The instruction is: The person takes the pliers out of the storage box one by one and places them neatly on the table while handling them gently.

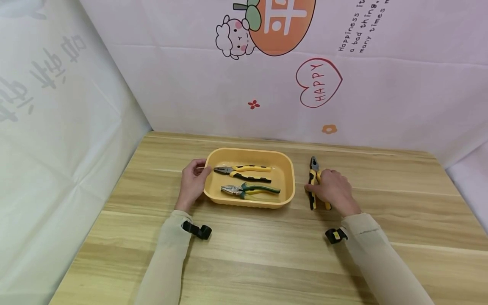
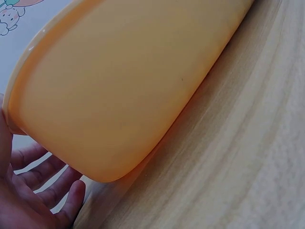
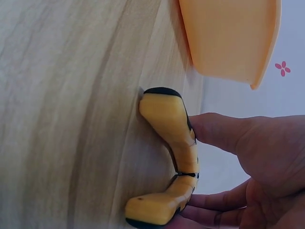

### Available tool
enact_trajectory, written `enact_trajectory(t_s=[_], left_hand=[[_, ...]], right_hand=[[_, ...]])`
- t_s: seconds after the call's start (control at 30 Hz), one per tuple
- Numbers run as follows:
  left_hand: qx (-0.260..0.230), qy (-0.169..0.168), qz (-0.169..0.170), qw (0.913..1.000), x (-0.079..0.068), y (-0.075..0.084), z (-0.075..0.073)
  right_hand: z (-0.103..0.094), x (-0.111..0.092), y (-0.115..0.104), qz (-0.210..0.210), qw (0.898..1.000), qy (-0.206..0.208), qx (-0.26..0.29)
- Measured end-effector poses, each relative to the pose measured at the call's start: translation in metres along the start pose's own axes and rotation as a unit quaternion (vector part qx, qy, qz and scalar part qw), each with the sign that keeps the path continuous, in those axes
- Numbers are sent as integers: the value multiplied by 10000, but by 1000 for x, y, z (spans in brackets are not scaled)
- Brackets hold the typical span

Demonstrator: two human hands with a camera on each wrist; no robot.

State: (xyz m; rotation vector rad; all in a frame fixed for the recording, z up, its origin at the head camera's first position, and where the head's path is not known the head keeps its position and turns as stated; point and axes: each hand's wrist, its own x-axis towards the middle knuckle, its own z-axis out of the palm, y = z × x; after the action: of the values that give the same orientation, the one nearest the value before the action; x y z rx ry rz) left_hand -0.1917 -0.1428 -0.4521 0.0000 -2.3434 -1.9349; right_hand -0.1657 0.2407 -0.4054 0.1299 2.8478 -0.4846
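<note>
A yellow plastic basin [image 1: 248, 204] stands on the table. My left hand [image 1: 192, 182] holds its left end, the thumb at the rim and the other fingers against the outside, as the left wrist view shows. Inside lie two pairs of pliers: one with yellow-black handles [image 1: 253, 167], and a nearer one with green-yellow handles [image 1: 263, 187]. Right of the basin, another pair of yellow-black pliers [image 1: 312, 178] lies on the table, head pointing away from me. My right hand [image 1: 335, 190] grips its handles [image 3: 167, 114] from above, thumb on one handle and fingers at the other.
The wood-grain table [image 1: 259, 254] reaches back to a white printed cloth [image 1: 190, 93]. Another white cloth [image 1: 68, 148] hangs along the left side. Dark wrist cameras [image 1: 205, 231] sit on both sleeves.
</note>
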Motion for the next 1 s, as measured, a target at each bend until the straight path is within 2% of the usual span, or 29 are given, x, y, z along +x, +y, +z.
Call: enact_trajectory(t_s=[0.5, 1.0], left_hand=[[11, 16, -48, 10000, 0, -1, 0], [-55, 0, -28, 10000, -1, 0, 1]], right_hand=[[0, 0, -3, 191, 9996, -151, -114], [3, -2, -1, 278, 9993, 84, -234]])
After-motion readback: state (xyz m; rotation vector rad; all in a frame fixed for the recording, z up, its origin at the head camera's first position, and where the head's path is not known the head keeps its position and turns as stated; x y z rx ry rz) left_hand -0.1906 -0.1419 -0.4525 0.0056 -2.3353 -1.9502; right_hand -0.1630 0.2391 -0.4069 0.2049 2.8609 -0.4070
